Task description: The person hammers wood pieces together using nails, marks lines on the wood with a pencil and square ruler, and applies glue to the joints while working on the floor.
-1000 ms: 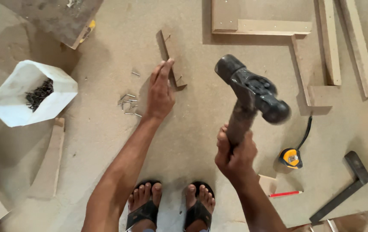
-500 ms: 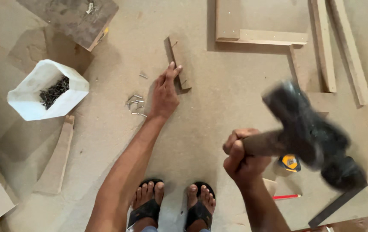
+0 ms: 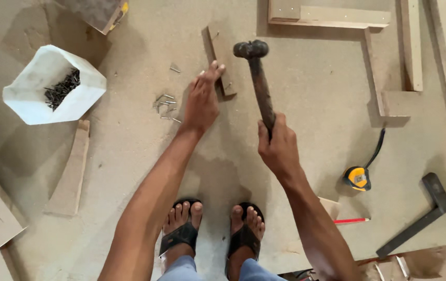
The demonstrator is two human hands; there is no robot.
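My left hand [image 3: 202, 99] presses flat on the board, its fingertips against a small wooden block [image 3: 220, 58] that has a nail standing near its lower end. My right hand [image 3: 279, 145] grips the handle of a dark hammer [image 3: 256, 78]. The hammer head [image 3: 250, 49] is down just right of the block's upper part. Both my feet in black sandals [image 3: 210, 231] stand on the board below.
A white bag of dark nails [image 3: 53, 86] sits at the left, loose nails [image 3: 164, 106] beside my left hand. Wooden strips [image 3: 329, 18] and a frame lie at the top right. A yellow tape measure [image 3: 357, 177], a red pencil [image 3: 352, 221] and a black square [image 3: 418, 218] lie right.
The hammer was raised and swung back to the right, and has now come down with its head beside the block. My left hand has stayed at the block.
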